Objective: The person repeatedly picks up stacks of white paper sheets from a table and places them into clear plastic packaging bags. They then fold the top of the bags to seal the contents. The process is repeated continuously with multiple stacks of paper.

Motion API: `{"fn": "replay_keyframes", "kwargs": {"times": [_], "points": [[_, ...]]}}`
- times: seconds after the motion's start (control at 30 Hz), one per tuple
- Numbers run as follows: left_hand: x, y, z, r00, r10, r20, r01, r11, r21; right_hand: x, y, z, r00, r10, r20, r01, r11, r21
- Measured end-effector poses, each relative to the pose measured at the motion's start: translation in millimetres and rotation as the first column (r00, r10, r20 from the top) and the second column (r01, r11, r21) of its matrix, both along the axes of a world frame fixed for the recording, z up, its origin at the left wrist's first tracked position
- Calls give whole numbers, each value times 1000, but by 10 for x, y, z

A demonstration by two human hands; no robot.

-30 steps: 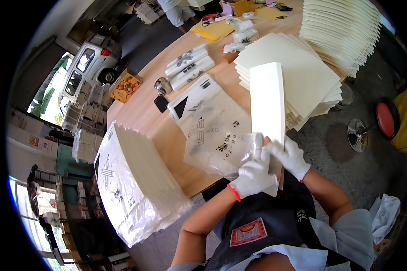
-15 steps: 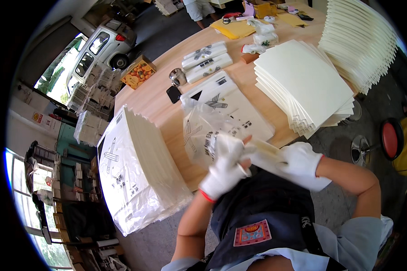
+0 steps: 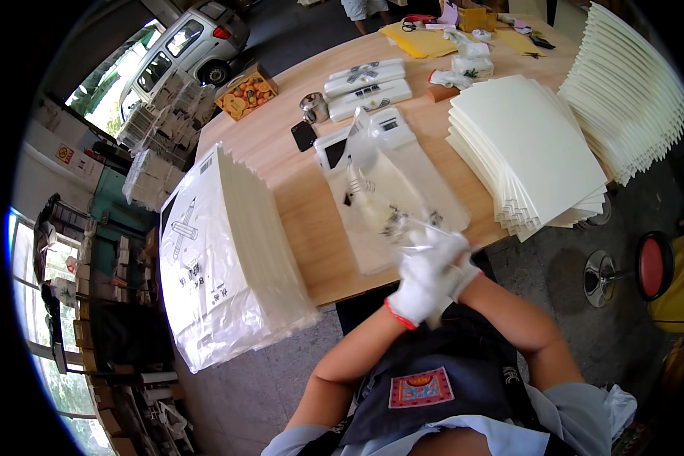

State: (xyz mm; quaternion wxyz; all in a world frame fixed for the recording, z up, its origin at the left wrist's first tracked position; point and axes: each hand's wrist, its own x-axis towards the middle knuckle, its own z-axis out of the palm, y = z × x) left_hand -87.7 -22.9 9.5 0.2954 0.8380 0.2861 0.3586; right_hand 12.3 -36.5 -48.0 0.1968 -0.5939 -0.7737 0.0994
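Note:
My left hand [image 3: 422, 277], in a white glove with a red cuff edge, closes on the mouth of a clear printed plastic bag [image 3: 363, 144]. A curved, cream paper stack [image 3: 391, 186] shows inside the bag, which stands tilted over a pile of flat printed bags [image 3: 429, 171]. My right hand [image 3: 467, 277], also gloved, is close against the left one at the table's front edge. Its fingers are hidden behind the left hand and blurred. At the left stands a tall stack of filled bags [image 3: 194, 262], printed with crossed pencils.
Fanned cream paper [image 3: 528, 140] lies on the wooden table [image 3: 289, 194] at right, beside a taller paper pile [image 3: 623, 91]. Rolled bags [image 3: 368, 99], a metal pot [image 3: 314, 108], a black phone [image 3: 303, 136] and a fruit-printed box [image 3: 247, 93] stand farther back. A red stool [image 3: 653, 264] is at right.
My right hand has moved left to meet the left hand. The paper it held beside the bag now shows inside the bag. The view has shifted slightly.

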Motion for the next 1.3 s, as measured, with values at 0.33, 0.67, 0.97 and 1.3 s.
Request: {"fn": "replay_keyframes", "kwargs": {"times": [0.33, 0.67, 0.97, 1.3], "points": [[-659, -492, -878, 981, 132, -145, -76, 939, 335, 593, -308, -419, 894, -392, 216, 385, 920, 76], [-1155, -792, -1067, 838, 466, -284, -468, 881, 64, 542, -357, -80, 937, -313, 155, 310, 950, 42], [-1466, -501, -1191, 543, 829, 137, -523, 461, -717, 430, -699, -139, 965, -92, 247, 130, 982, -139], [-2010, -1611, -612, 950, 74, -304, -257, 738, -624, 418, -1760, 78, 935, 323, 146, -245, 886, -393]]}}
